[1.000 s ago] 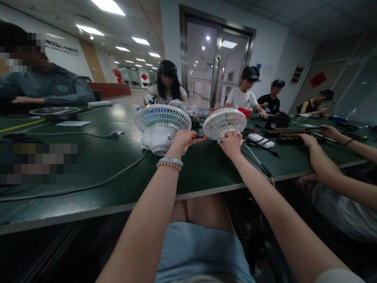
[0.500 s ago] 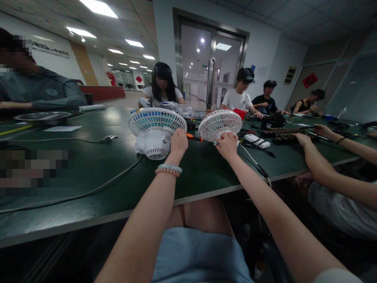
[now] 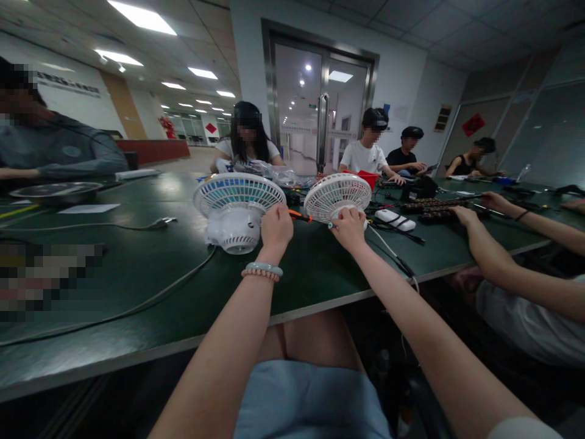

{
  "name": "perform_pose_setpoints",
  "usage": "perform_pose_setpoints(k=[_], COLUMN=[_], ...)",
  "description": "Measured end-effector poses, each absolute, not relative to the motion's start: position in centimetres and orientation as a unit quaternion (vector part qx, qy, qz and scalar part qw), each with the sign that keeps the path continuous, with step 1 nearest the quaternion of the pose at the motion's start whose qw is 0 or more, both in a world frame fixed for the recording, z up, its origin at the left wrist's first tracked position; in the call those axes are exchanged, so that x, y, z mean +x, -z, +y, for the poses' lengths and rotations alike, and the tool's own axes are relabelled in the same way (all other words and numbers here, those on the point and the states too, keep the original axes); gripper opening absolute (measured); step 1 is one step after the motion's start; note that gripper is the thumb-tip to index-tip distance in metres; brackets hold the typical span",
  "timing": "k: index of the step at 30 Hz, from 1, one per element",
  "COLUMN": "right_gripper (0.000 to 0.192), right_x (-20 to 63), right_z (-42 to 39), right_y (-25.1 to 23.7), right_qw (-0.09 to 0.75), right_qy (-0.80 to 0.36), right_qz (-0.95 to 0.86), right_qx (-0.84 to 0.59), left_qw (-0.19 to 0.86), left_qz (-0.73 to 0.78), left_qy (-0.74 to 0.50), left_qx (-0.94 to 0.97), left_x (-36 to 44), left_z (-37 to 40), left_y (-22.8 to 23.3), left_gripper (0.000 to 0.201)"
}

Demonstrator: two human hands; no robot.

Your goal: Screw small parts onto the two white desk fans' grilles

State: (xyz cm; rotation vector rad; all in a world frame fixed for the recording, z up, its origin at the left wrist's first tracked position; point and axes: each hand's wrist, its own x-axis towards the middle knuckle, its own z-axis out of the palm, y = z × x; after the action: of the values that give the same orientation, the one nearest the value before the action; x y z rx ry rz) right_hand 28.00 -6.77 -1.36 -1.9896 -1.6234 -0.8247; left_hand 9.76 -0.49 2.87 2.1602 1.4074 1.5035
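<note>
My left hand (image 3: pixel 276 227) is closed in a fist beside the larger white fan (image 3: pixel 233 228). An orange and black handle (image 3: pixel 300 216), like a screwdriver's, sticks out from it to the right. That fan rests with its round grille tilted upward. Over the base of a second, smaller white fan (image 3: pixel 337 196) is my right hand (image 3: pixel 351 228). Its fingers are curled, and a small light thing with a teal end (image 3: pixel 331 225) pokes out on their left side. My right hand hides most of this fan's lower body, so I cannot tell whether it also grips it.
A white block wrapped with black cable (image 3: pixel 395 220) lies right of the smaller fan. A grey cord with a plug (image 3: pixel 167 223) runs over the green table (image 3: pixel 150 256). Another person's hands (image 3: pixel 464 214) work at the right. Behind the fans are clear plastic bags (image 3: pixel 274 174) and a red container (image 3: pixel 365 178).
The view has shifted slightly, so most of the scene sits a little lower and further left. Both hands keep nearly the same places by the fans.
</note>
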Motion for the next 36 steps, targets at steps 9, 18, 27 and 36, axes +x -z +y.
perform_pose_setpoints(k=[9, 18, 27, 36], right_gripper=[0.02, 0.022, 0.021, 0.021], right_x=[28.2, 28.2, 28.2, 28.1], right_z=[-6.8, -6.8, -6.9, -6.8], right_y=[1.4, 1.4, 1.3, 1.5], right_qw=[0.229, 0.219, 0.225, 0.23], right_qy=[0.297, 0.296, 0.294, 0.292], right_qz=[-0.589, -0.589, -0.589, -0.588], right_qx=[-0.716, -0.72, -0.718, -0.718], left_qw=[0.112, 0.1, 0.117, 0.125], left_qz=[0.442, 0.454, 0.406, 0.421], left_qy=[-0.527, -0.517, -0.547, -0.557], left_qx=[0.717, 0.719, 0.722, 0.705], left_x=[10.0, 10.2, 10.1, 10.2], left_z=[0.0, -1.0, -0.6, -0.2], left_y=[-2.5, -2.9, -2.6, -2.4], left_gripper=[0.04, 0.036, 0.031, 0.03])
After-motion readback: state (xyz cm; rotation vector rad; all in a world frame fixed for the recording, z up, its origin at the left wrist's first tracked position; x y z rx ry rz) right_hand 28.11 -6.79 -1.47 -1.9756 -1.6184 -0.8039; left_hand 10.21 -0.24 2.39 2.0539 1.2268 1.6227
